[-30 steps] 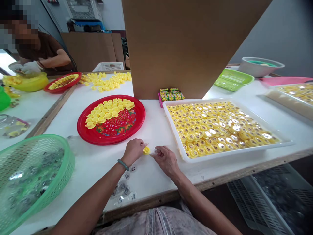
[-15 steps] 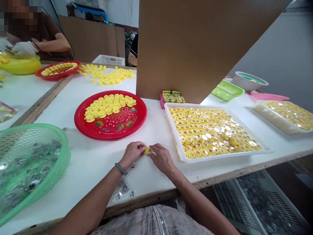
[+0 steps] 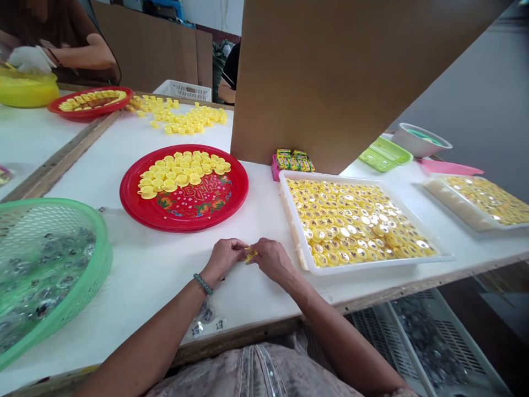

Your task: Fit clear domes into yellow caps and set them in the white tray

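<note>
Between my fingertips is a small round yellow plastic piece [image 3: 250,254], mostly covered by the fingers. My left hand [image 3: 225,256] pinches it from one side, and my right hand [image 3: 270,258] grips it from the other. Clear discs with small dark prints [image 3: 206,314] lie on the table below my left wrist. Ahead of my hands, a red patterned tray [image 3: 182,212] bears many yellow cup-like pieces [image 3: 182,171]. Right of my right hand, a white tray [image 3: 293,229] is filled with yellow pieces under shiny printed clear tops [image 3: 351,220].
A green mesh basket [image 3: 101,242] of clear printed discs stands at the left. A cardboard panel [image 3: 322,82] rises behind the white tray, beside a pink box of small packets [image 3: 294,161]. Loose yellow pieces [image 3: 194,118] lie farther back. A gloved co-worker [image 3: 78,49] sits at far left.
The right fingers have closed in over the yellow piece, covering more of it. The view has shifted slightly. The co-worker's gloved hands have moved a little.
</note>
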